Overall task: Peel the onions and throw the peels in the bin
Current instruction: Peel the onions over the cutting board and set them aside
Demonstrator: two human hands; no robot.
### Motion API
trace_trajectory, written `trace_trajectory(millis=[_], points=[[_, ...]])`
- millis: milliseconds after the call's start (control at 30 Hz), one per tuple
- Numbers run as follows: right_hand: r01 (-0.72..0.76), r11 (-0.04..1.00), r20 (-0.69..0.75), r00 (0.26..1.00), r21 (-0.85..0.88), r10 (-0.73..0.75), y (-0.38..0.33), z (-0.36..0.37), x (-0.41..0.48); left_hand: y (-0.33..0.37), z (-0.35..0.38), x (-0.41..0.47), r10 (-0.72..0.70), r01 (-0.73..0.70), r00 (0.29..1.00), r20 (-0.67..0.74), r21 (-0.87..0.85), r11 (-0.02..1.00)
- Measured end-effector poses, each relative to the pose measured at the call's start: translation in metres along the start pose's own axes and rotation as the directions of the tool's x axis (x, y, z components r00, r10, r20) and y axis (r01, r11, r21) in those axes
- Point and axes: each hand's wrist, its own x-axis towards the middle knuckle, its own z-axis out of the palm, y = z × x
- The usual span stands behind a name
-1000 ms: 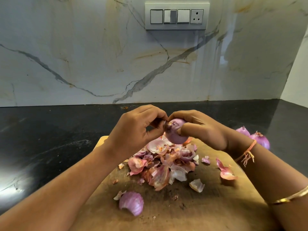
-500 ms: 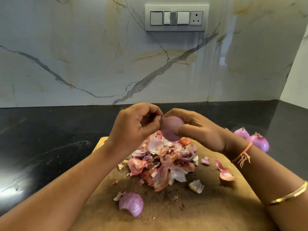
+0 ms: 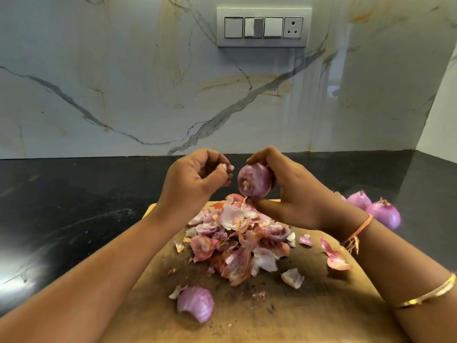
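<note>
My right hand (image 3: 294, 191) grips a purple onion (image 3: 254, 179) above the far end of the wooden cutting board (image 3: 309, 315), its cut end turned toward me. My left hand (image 3: 195, 179) hovers just left of the onion, apart from it, fingers curled inward with the tips pressed together; whether a scrap of skin sits between them is too small to tell. A heap of pink and purple peels (image 3: 237, 238) lies on the board below both hands. A larger curved peel (image 3: 196, 303) rests nearer to me.
Peeled onions (image 3: 380, 211) sit on the black countertop (image 3: 61, 206) to the right, behind my right wrist. Loose peel scraps (image 3: 335, 258) lie on the board's right side. A marble backsplash with a switch panel (image 3: 263, 27) stands behind. No bin is in view.
My left hand has pulled away leftward from the onion. My right hand has raised the onion slightly and turned its cut end toward me.
</note>
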Motion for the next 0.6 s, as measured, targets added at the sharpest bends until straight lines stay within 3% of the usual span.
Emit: trace_trajectory(millis=[133,367,600], points=[[-0.045,0.998,-0.016,0.999,0.035,0.046,-0.0009,-0.003,-0.0006,-0.0002,-0.0036,0.0011,-0.05,0.05,0.999,-0.011,-0.018,0.999],[-0.102,0.984,-0.005,0.995,0.145,0.104,0.0044,-0.0007,-0.0001,-0.0019,-0.0019,0.0001,-0.104,0.089,0.991,0.086,0.17,0.981],[-0.218,0.928,0.036,0.975,0.302,0.217,0.0055,-0.0005,0.0001,0.0058,-0.0017,-0.0036,0.033,-0.052,0.995,0.09,0.217,0.975]])
